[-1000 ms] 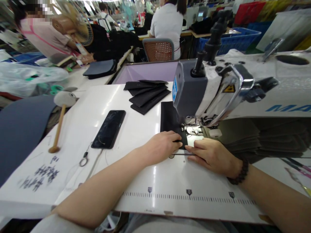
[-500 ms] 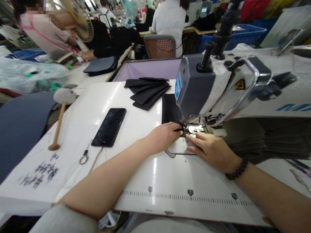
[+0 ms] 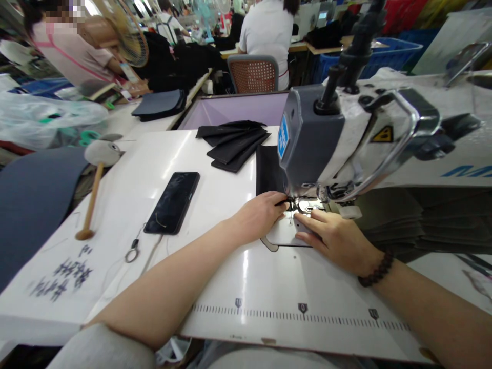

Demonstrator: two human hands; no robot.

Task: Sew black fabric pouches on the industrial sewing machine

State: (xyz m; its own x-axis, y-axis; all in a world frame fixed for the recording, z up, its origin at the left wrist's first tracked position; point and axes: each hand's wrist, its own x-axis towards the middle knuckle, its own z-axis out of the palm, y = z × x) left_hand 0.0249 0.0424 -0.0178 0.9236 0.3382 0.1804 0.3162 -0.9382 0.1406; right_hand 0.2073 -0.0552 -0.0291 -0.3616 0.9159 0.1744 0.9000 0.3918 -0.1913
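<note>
At the needle area of a white-and-grey sewing machine [image 3: 313, 128], my left hand [image 3: 263, 212] has its fingers together, bent over the near end of a black fabric piece [image 3: 269, 166]. The piece lies flat and runs away from me, left of the machine head; its near edge is hidden by my fingers. My right hand [image 3: 334, 236] rests on the machine bed just right of the needle plate [image 3: 290, 225], fingers stretched and apart, holding nothing. Its fingertips lie close to the presser foot [image 3: 295, 202].
Several black fabric pieces [image 3: 234, 146] lie fanned out behind my left hand. To the left are a phone [image 3: 172, 202] with a ring strap and a mallet [image 3: 94, 195]. Dark panels [image 3: 442, 215] are stacked under the machine arm. Co-workers sit beyond the table.
The black piece has slid slightly away from me, and its dark near edge no longer shows between my hands. My hands stay in nearly the same place.
</note>
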